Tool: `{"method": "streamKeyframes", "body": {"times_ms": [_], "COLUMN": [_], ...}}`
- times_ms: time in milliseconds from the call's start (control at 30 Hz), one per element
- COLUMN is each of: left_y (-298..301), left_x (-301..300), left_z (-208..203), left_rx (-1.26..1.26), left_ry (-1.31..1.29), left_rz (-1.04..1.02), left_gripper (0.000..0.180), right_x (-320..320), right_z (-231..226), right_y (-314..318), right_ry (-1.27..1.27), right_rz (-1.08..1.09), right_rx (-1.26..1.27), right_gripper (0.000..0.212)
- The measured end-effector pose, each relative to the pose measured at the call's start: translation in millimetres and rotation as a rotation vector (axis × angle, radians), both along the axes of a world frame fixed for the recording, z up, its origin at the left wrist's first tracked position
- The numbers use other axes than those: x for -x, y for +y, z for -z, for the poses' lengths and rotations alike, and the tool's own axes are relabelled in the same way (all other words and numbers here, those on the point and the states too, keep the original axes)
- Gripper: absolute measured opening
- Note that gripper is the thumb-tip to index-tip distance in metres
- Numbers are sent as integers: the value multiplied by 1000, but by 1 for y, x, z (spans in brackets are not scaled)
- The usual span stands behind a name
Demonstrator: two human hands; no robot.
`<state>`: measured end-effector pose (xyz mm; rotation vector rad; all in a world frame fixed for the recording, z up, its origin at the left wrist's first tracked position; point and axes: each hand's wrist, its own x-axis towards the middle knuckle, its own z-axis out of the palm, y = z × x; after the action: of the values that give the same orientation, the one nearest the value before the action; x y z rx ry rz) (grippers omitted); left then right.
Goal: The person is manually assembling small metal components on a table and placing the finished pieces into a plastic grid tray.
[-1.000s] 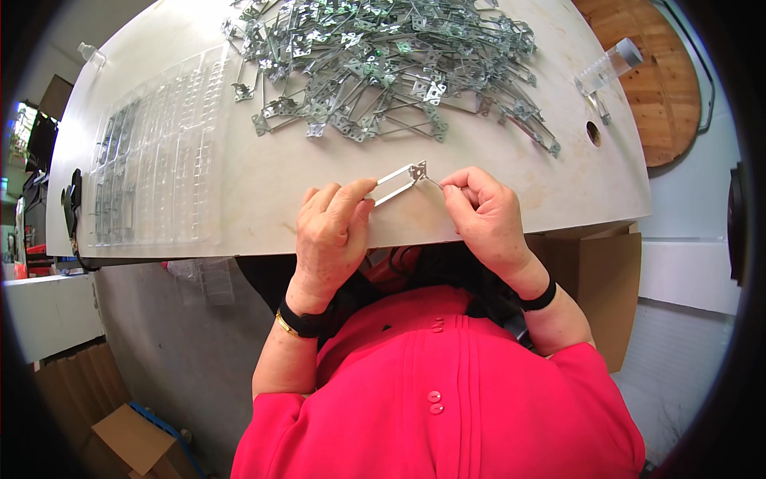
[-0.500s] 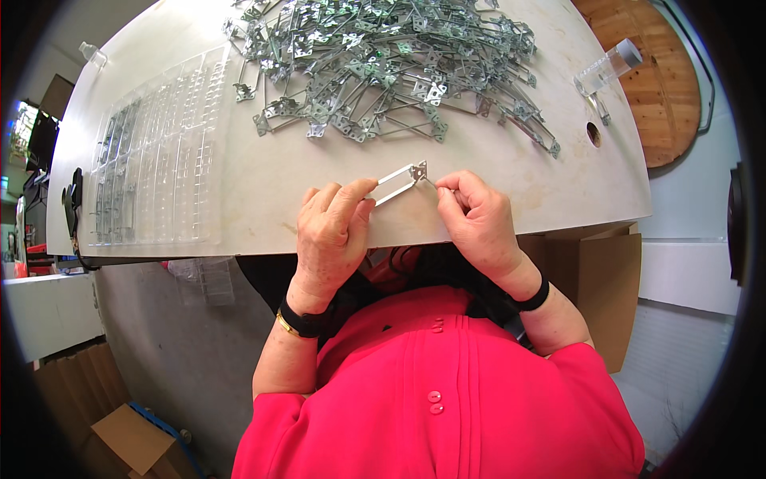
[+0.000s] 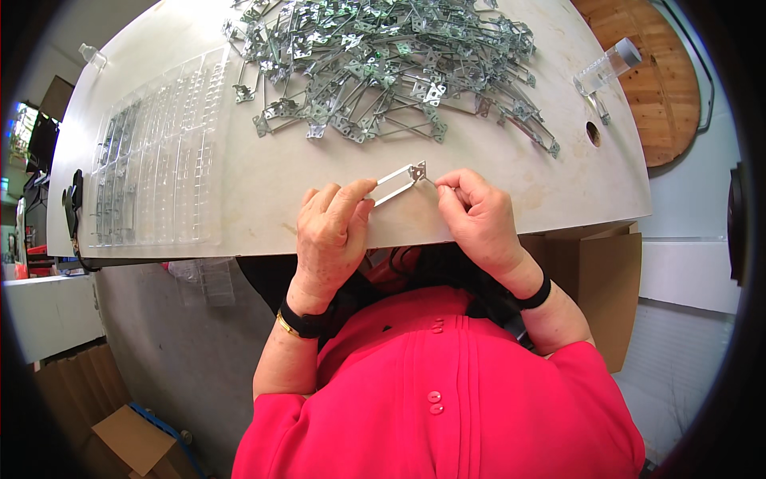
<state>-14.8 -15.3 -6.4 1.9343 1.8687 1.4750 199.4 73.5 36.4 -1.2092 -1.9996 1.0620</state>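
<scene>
Between thumb and fingers, my left hand point(image 3: 331, 223) pinches one end of a metal bracket with two parallel rods point(image 3: 394, 187). Its far end carries a small plate with holes point(image 3: 419, 171), pointing up and to the right. My right hand point(image 3: 479, 215) is closed in a pinch close to that plate. A thin piece point(image 3: 432, 184) runs from the plate toward my right fingertips; its kind is too small to make out. Both hands are just above the table's near edge. Beyond them lies a large heap of similar metal brackets point(image 3: 375, 72).
Clear plastic trays point(image 3: 179, 152) lie at the left, with metal parts in the leftmost columns. Black-handled scissors point(image 3: 72, 203) are at the table's left edge. A clear bottle with a grey cap point(image 3: 604, 72) lies at the right, near a hole point(image 3: 593, 134). A cardboard box point(image 3: 606, 287) stands below.
</scene>
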Motion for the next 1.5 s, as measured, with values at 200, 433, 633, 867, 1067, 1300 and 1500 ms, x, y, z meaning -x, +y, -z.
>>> {"method": "streamKeyframes", "body": {"times_ms": [200, 433, 633, 867, 1067, 1300, 1500], "left_y": [-2, 1, -2, -18, -21, -14, -7], "left_x": [0, -1, -4, -13, -48, -55, -63], "left_z": [-6, -2, -8, -19, -53, -48, -49], "left_rx": [-6, -49, 33, -91, 16, 46, 21], "left_ry": [15, 33, -44, 80, 148, 76, 48], "left_rz": [-22, -27, -27, -222, 149, 218, 268], "left_gripper": [30, 33, 40, 35, 20, 15, 13], "right_x": [-1, -21, -34, -36, -35, -42, -47], "right_z": [-3, -11, -10, -30, -37, -50, -49], "right_y": [0, 4, 1, -9, -17, -20, -17], "right_ry": [36, 55, 54, -39, -28, -44, 9], "right_rz": [-15, -4, -62, -171, -304, -337, -333], "right_rx": [18, 132, 136, -54, -213, -227, -164], "right_gripper": [8, 9, 12, 6, 3, 4, 5]}}
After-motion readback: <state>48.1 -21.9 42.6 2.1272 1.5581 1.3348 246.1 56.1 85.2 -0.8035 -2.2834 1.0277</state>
